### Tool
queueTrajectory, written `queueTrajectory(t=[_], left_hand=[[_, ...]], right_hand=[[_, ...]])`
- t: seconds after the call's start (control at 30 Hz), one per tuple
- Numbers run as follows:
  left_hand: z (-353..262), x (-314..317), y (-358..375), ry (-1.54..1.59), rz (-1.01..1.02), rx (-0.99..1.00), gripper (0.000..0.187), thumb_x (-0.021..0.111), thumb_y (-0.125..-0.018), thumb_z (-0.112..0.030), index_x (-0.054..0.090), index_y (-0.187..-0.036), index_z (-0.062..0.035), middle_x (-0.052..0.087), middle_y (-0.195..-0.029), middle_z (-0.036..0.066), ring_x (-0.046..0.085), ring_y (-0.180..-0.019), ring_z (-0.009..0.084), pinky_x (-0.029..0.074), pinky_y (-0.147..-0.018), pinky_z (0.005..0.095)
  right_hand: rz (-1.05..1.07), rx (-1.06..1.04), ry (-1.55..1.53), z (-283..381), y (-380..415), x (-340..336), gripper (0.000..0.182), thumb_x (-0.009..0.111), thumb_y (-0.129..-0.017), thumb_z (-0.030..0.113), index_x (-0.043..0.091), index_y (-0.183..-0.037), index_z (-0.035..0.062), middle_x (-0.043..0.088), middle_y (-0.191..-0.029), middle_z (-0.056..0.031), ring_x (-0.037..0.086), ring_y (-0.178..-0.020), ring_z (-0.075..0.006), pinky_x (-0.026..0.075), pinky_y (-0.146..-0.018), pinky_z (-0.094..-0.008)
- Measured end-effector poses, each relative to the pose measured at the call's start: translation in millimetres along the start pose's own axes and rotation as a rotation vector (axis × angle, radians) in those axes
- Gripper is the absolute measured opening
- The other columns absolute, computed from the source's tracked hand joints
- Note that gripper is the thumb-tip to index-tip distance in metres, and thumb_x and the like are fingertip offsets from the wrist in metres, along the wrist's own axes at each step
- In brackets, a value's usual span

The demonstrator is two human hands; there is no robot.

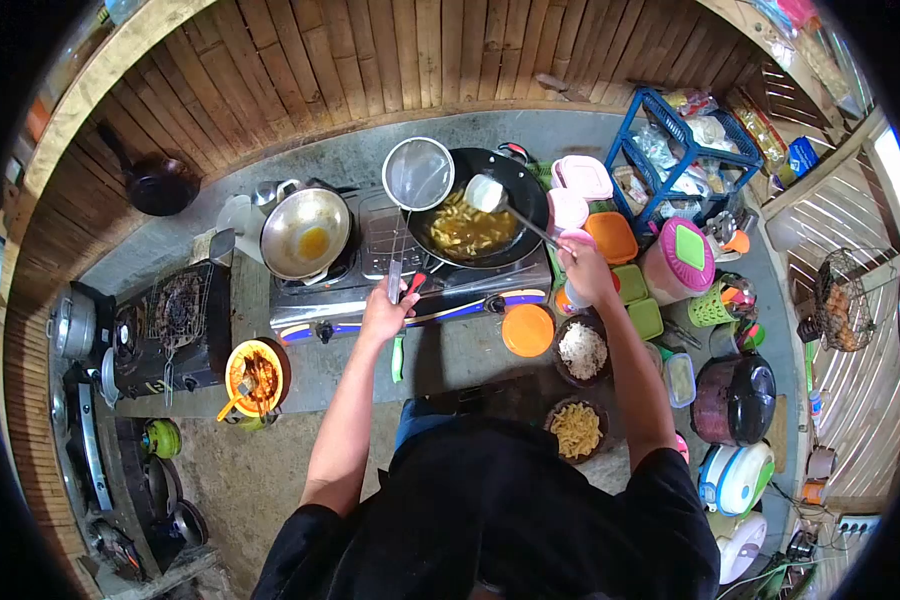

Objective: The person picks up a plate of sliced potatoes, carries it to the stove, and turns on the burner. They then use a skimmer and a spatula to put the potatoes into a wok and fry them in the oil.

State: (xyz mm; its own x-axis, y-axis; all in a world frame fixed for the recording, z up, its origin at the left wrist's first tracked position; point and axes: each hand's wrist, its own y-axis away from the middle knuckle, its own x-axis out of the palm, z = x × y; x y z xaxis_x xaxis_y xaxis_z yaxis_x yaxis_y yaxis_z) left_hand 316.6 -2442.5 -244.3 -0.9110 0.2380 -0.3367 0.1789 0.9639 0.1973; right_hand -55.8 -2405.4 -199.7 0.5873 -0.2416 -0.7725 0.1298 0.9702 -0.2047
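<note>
My left hand [384,314] is closed around the handle of a round mesh strainer [419,173], which is raised over the left rim of a black wok [526,178]. A red-and-black wok handle [417,283] sticks out right beside these fingers. In the wok, pale strips of food [470,228] lie in bubbling brown oil. My right hand [587,272] grips the long handle of a ladle [484,193], its pale bowl over the wok's upper part. The wok stands on the right burner of a gas stove [410,312].
A second pan [307,225] with a little oil sits on the left burner. Nearby are a green-handled knife [398,358], an orange lid [527,330], a bowl of white food [582,350] and a bowl of pale strips [576,430]. Plastic containers [611,237] crowd the right side.
</note>
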Motion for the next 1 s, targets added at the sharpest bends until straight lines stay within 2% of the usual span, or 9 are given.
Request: queueTrajectory(t=[0.23, 0.3, 0.43, 0.57, 0.67, 0.77, 0.9, 0.97, 1.0], left_hand=[[-1, 2, -1, 0.015, -0.002, -0.050, 0.028, 0.072, -0.085, -0.010, 0.051, -0.104, -0.0036, 0.065, -0.078, 0.008, 0.068, -0.061, 0.0156, 0.048, -0.044, 0.0301], [-1, 0, 0, 0.013, -0.003, -0.052, 0.028, 0.072, -0.085, -0.010, 0.052, -0.104, -0.0035, 0.065, -0.079, 0.008, 0.068, -0.061, 0.0156, 0.048, -0.045, 0.0301], [0, 2, -1, 0.024, -0.014, -0.050, 0.028, 0.072, -0.085, -0.009, 0.052, -0.103, -0.0031, 0.065, -0.079, 0.008, 0.068, -0.062, 0.0155, 0.049, -0.045, 0.0301], [3, 1, -2, 0.036, -0.008, -0.043, 0.028, 0.072, -0.085, -0.010, 0.052, -0.103, -0.0032, 0.064, -0.078, 0.007, 0.067, -0.062, 0.0155, 0.048, -0.045, 0.0301], [2, 1, -1, 0.037, -0.012, -0.032, 0.028, 0.072, -0.085, -0.010, 0.051, -0.103, -0.0034, 0.064, -0.078, 0.007, 0.067, -0.061, 0.0153, 0.047, -0.044, 0.0299], [2, 0, -1, 0.038, -0.006, -0.024, 0.028, 0.072, -0.085, -0.010, 0.051, -0.103, -0.0035, 0.064, -0.077, 0.007, 0.067, -0.060, 0.0151, 0.047, -0.043, 0.0296], [3, 1, -3, 0.033, -0.015, -0.020, 0.028, 0.072, -0.085, -0.010, 0.051, -0.103, -0.0036, 0.064, -0.076, 0.008, 0.067, -0.060, 0.0152, 0.047, -0.043, 0.0295], [7, 0, -4, 0.013, -0.005, -0.029, 0.028, 0.072, -0.085, -0.010, 0.051, -0.103, -0.0037, 0.064, -0.076, 0.008, 0.068, -0.060, 0.0155, 0.047, -0.043, 0.0295], [5, 0, -4, 0.012, -0.005, -0.029, 0.028, 0.072, -0.085, -0.010, 0.051, -0.103, -0.0037, 0.064, -0.076, 0.008, 0.068, -0.060, 0.0155, 0.047, -0.043, 0.0295]], right_hand=[[-0.111, -0.010, 0.167, -36, -16, 29, 0.031, 0.057, -0.090, 0.021, 0.065, -0.110, -0.0012, 0.067, -0.095, -0.0245, 0.066, -0.089, -0.0394, 0.052, -0.082, -0.0453], [0.078, 0.051, -0.037, -38, -20, 40, 0.034, 0.059, -0.090, 0.021, 0.064, -0.114, -0.0018, 0.067, -0.101, -0.0250, 0.066, -0.095, -0.0379, 0.051, -0.084, -0.0427], [0.215, 0.212, -0.266, -8, -14, 31, 0.034, 0.061, -0.090, 0.015, 0.062, -0.119, -0.0020, 0.068, -0.106, -0.0226, 0.067, -0.098, -0.0239, 0.049, -0.085, -0.0339], [0.166, 0.156, -0.415, -29, -16, 37, 0.033, 0.061, -0.090, 0.013, 0.062, -0.120, -0.0020, 0.069, -0.103, -0.0209, 0.067, -0.093, -0.0194, 0.050, -0.082, -0.0319], [-0.090, -0.077, -0.170, -46, -25, 40, 0.031, 0.060, -0.090, 0.015, 0.063, -0.119, 0.0032, 0.068, -0.094, -0.0240, 0.069, -0.086, -0.0313, 0.052, -0.076, -0.0402], [-0.147, -0.046, 0.164, -8, -23, 12, 0.030, 0.059, -0.089, 0.017, 0.064, -0.116, 0.0048, 0.067, -0.093, -0.0237, 0.066, -0.086, -0.0379, 0.052, -0.076, -0.0465], [-0.096, 0.049, 0.301, 0, -30, 13, 0.029, 0.058, -0.089, 0.018, 0.064, -0.114, 0.0043, 0.068, -0.094, -0.0223, 0.066, -0.086, -0.0394, 0.052, -0.077, -0.0495], [-0.057, -0.054, 0.201, -16, -33, 32, 0.030, 0.057, -0.090, 0.018, 0.064, -0.116, 0.0040, 0.067, -0.097, -0.0236, 0.065, -0.089, -0.0401, 0.052, -0.077, -0.0490], [0.051, 0.087, 0.073, -12, -34, 37, 0.033, 0.058, -0.091, 0.019, 0.063, -0.119, 0.0029, 0.068, -0.100, -0.0228, 0.067, -0.089, -0.0368, 0.052, -0.077, -0.0453]])
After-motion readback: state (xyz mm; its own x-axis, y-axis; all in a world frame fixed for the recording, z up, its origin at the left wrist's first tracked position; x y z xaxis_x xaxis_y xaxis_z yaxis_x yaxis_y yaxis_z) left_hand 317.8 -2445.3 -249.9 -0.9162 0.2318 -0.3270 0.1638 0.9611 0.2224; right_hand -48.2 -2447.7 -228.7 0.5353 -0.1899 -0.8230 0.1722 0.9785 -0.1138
